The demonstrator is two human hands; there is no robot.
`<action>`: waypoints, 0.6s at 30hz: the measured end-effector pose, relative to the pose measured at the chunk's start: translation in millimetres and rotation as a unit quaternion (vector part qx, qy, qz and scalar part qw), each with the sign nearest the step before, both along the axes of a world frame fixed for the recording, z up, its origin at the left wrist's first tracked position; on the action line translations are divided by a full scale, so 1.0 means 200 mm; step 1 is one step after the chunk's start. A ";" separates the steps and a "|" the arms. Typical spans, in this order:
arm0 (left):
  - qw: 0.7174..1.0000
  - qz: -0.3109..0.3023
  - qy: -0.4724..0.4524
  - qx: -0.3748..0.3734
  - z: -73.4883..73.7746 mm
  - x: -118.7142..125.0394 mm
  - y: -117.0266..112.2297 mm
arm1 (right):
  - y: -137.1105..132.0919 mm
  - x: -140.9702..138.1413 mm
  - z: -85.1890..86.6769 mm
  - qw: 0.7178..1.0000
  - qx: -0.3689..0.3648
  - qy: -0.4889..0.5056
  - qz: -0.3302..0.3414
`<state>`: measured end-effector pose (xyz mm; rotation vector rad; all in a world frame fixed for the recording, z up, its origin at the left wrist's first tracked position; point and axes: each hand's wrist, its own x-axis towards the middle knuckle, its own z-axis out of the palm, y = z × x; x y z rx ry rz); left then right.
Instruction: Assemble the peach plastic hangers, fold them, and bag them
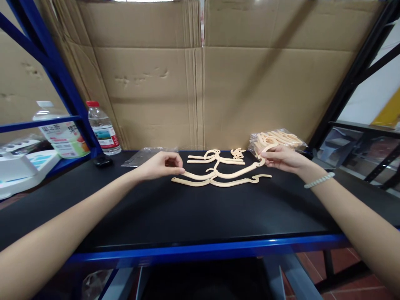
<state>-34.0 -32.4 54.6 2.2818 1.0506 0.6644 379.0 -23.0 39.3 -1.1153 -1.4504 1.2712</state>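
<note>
Pinched pale-beige curved plastic-looking hanger (pixel 231 174), apparently already spread, by ends in fingers of left hand (pixel 161 163) and right hand (pixel 283 158) above black flat surface (pixel 200 216), with clear plastic bag of beige pieces (pixel 283 138) seemingly left.

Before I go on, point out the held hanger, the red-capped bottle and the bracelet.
Held hanger (pixel 236 173): head view, on its right half.
Red-capped bottle (pixel 105 136): head view, on its label.
Bracelet (pixel 319 180): head view, middle of its band.
</note>
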 end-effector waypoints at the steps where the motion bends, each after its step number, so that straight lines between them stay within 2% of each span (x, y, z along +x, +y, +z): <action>1: 0.999 -0.019 0.029 0.013 0.01 0.00 -0.01 | 0.00 0.02 0.01 0.999 -0.007 -0.040 0.017; 5: 0.985 -0.083 0.136 0.064 0.01 0.02 -0.04 | -0.02 0.05 0.03 0.980 -0.023 -0.175 0.095; 10: 0.967 -0.104 0.190 0.132 -0.01 0.03 -0.05 | -0.03 0.04 0.04 0.933 0.049 -0.321 0.158; 15: 0.961 -0.118 0.191 0.160 -0.03 0.04 -0.05 | -0.02 0.03 0.02 0.876 0.071 -0.451 0.154; 18: 0.962 -0.138 0.176 0.159 -0.04 0.05 -0.06 | -0.01 0.03 0.01 0.873 0.069 -0.459 0.152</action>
